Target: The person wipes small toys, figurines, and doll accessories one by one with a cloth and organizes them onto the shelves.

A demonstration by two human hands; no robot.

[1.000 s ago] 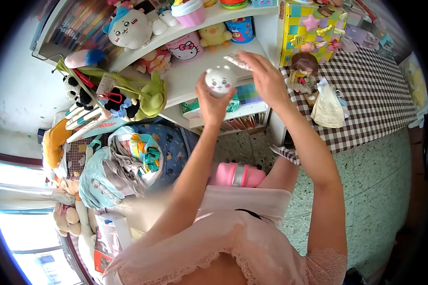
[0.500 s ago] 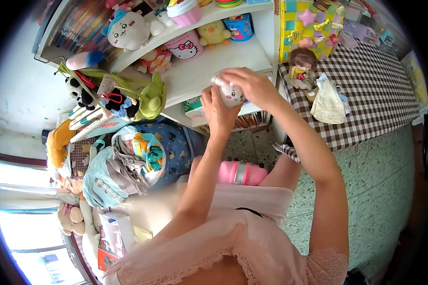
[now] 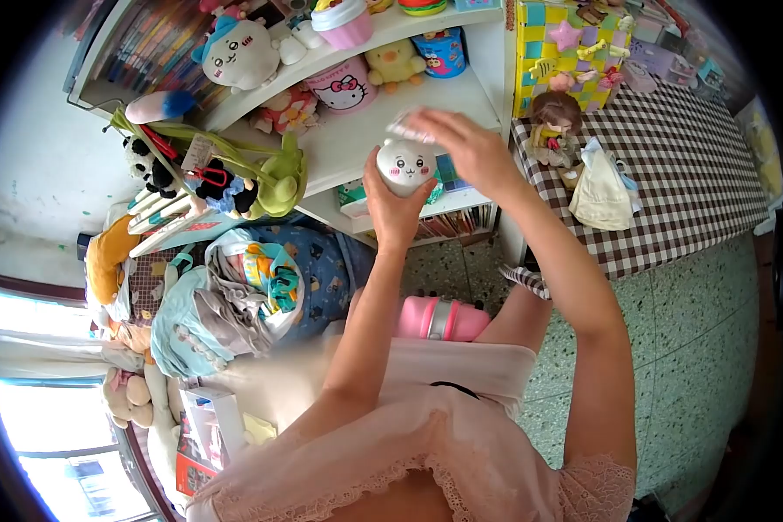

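Observation:
My left hand (image 3: 395, 209) is wrapped round a white, round figurine (image 3: 406, 165) with small ears, pink cheeks and a smiling face, held upright in front of the shelf. The face points towards me. Just above and to its right is my right hand (image 3: 474, 152), with a crumpled white cloth (image 3: 413, 127) under its fingers. The cloth is close over the top of the figurine; I cannot tell whether they touch. The thumb of the right hand is hidden.
A white shelf (image 3: 348, 139) holds plush toys, a Hello Kitty tub (image 3: 343, 85) and a blue bin (image 3: 439, 52). On the right, a checked tablecloth (image 3: 670, 174) carries a doll (image 3: 555, 130) and a cream cloth (image 3: 600, 191). A pink cylinder (image 3: 444, 318) is between my legs.
My right hand has lifted off the figurine's side, moving slightly up and right with the cloth. The figurine has turned and shifted a little left, so its whole face now shows.

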